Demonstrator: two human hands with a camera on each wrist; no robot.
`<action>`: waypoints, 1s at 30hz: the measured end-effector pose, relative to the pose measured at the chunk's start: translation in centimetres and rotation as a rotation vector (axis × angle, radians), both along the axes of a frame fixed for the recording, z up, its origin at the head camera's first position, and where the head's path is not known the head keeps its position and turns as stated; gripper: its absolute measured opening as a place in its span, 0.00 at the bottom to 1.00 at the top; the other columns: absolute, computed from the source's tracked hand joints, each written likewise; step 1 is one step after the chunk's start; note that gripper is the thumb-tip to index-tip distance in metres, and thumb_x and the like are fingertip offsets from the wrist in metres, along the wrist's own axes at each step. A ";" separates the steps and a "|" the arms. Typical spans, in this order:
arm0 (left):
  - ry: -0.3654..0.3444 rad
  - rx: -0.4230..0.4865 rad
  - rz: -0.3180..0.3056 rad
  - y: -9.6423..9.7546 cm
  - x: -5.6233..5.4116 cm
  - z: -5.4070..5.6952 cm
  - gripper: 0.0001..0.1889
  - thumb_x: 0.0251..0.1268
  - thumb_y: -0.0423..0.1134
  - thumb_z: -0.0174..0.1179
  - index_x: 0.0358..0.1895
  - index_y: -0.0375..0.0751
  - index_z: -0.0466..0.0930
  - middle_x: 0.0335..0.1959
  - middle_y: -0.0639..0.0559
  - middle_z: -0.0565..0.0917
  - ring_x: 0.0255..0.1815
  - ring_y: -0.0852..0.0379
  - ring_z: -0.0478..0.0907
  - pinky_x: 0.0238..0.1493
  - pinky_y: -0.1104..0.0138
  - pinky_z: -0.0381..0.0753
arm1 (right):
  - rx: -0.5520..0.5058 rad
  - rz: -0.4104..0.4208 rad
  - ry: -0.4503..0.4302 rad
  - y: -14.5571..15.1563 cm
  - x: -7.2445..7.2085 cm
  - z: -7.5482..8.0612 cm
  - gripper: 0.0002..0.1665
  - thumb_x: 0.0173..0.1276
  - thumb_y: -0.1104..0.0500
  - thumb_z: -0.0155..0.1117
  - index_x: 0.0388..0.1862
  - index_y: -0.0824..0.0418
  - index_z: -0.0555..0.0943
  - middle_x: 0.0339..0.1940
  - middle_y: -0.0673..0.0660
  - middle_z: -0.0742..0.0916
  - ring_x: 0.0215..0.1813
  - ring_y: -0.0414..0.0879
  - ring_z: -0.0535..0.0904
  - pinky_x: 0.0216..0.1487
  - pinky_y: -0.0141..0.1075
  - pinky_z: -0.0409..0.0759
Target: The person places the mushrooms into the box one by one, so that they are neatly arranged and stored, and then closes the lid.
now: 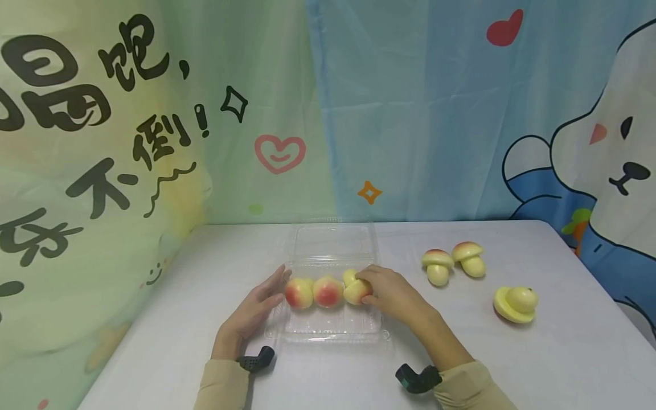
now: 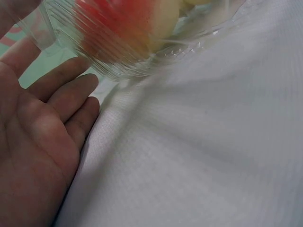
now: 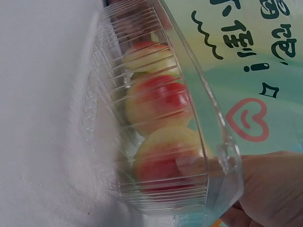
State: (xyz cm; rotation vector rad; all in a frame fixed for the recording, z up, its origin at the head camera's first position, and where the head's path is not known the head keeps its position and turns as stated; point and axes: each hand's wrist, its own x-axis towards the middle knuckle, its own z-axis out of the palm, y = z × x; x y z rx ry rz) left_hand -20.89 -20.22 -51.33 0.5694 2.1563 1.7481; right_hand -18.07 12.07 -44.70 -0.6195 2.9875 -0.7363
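Observation:
A clear plastic clamshell box (image 1: pixel 333 327) lies with its lid raised on the table. Three mushroom-shaped pieces, pale yellow with red-blushed caps, sit in a row inside: the left mushroom (image 1: pixel 299 293), the middle mushroom (image 1: pixel 328 291) and the right mushroom (image 1: pixel 355 291). My right hand (image 1: pixel 392 293) grips the right mushroom; in the right wrist view its thumb lies on that red cap (image 3: pixel 163 165), seen through the ribbed wall. At the box's left side rests my left hand (image 1: pixel 258 304). Its fingers (image 2: pixel 71 97) extend loosely along the outside wall in the left wrist view.
On the right of the white table (image 1: pixel 169 341) lie three more mushrooms: one mushroom (image 1: pixel 438 267), another mushroom (image 1: pixel 468 259) close beside it, and an upturned mushroom (image 1: pixel 515 304) nearer the front. Behind the table hangs a printed curtain (image 1: pixel 410 114).

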 end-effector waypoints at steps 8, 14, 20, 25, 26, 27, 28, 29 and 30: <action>-0.014 -0.003 0.010 0.0 0.0 0.0 0.36 0.69 0.38 0.53 0.76 0.52 0.46 0.76 0.54 0.57 0.77 0.58 0.48 0.74 0.70 0.46 | 0.004 -0.002 0.010 0.1 0.0 0.1 0.28 0.54 0.61 0.73 0.55 0.64 0.79 0.55 0.58 0.83 0.60 0.53 0.77 0.64 0.48 0.73; 0.008 -0.024 0.017 0.0 0.1 0.1 0.35 0.69 0.39 0.53 0.76 0.55 0.48 0.75 0.54 0.58 0.77 0.56 0.48 0.76 0.55 0.43 | 0.010 0.005 0.015 0.1 -0.1 0.1 0.28 0.55 0.60 0.72 0.56 0.64 0.79 0.55 0.58 0.83 0.59 0.53 0.78 0.63 0.47 0.74; 0.014 -0.025 0.019 0.0 0.0 0.1 0.35 0.69 0.39 0.53 0.75 0.57 0.49 0.75 0.54 0.58 0.77 0.57 0.48 0.76 0.56 0.42 | 0.013 0.017 0.021 0.1 0.0 0.3 0.29 0.56 0.58 0.72 0.57 0.64 0.78 0.54 0.57 0.83 0.59 0.52 0.78 0.63 0.47 0.74; -0.006 0.008 0.006 0.0 -0.1 0.0 0.35 0.69 0.38 0.53 0.76 0.57 0.48 0.76 0.54 0.56 0.77 0.59 0.46 0.75 0.59 0.41 | 0.012 0.022 0.033 0.2 0.0 0.4 0.28 0.56 0.57 0.72 0.56 0.64 0.79 0.54 0.57 0.83 0.59 0.52 0.78 0.63 0.46 0.74; -0.007 0.013 0.005 0.0 -0.1 -0.1 0.35 0.69 0.38 0.53 0.76 0.57 0.48 0.76 0.54 0.56 0.77 0.59 0.46 0.75 0.59 0.41 | 0.015 0.025 0.041 0.2 0.0 0.3 0.28 0.56 0.57 0.72 0.56 0.64 0.79 0.54 0.57 0.83 0.58 0.52 0.78 0.62 0.46 0.75; -0.008 0.019 0.002 0.0 -0.1 -0.1 0.35 0.69 0.38 0.53 0.76 0.56 0.48 0.76 0.54 0.56 0.77 0.59 0.46 0.75 0.59 0.40 | 0.014 0.027 0.046 0.2 -0.1 0.3 0.28 0.56 0.57 0.72 0.56 0.64 0.79 0.53 0.57 0.83 0.58 0.52 0.78 0.62 0.46 0.75; -0.008 0.021 0.001 0.0 -0.1 -0.2 0.35 0.69 0.38 0.53 0.76 0.56 0.48 0.76 0.54 0.56 0.77 0.59 0.46 0.75 0.59 0.40 | 0.011 0.028 0.048 0.3 -0.1 0.2 0.28 0.56 0.57 0.72 0.56 0.64 0.79 0.53 0.57 0.84 0.58 0.52 0.79 0.62 0.46 0.75; -0.006 0.019 0.001 -0.1 -0.1 -0.2 0.35 0.69 0.38 0.53 0.76 0.55 0.48 0.76 0.54 0.56 0.77 0.59 0.46 0.75 0.59 0.40 | 0.009 0.032 0.053 0.3 -0.1 0.2 0.27 0.56 0.58 0.72 0.55 0.64 0.79 0.53 0.57 0.84 0.58 0.52 0.79 0.62 0.46 0.75; -0.006 0.017 0.000 -0.1 -0.1 -0.3 0.35 0.69 0.38 0.53 0.76 0.55 0.48 0.76 0.54 0.56 0.77 0.59 0.46 0.75 0.58 0.40 | 0.008 0.035 0.059 0.3 -0.2 0.1 0.27 0.56 0.58 0.72 0.55 0.65 0.79 0.53 0.57 0.84 0.58 0.52 0.79 0.62 0.46 0.75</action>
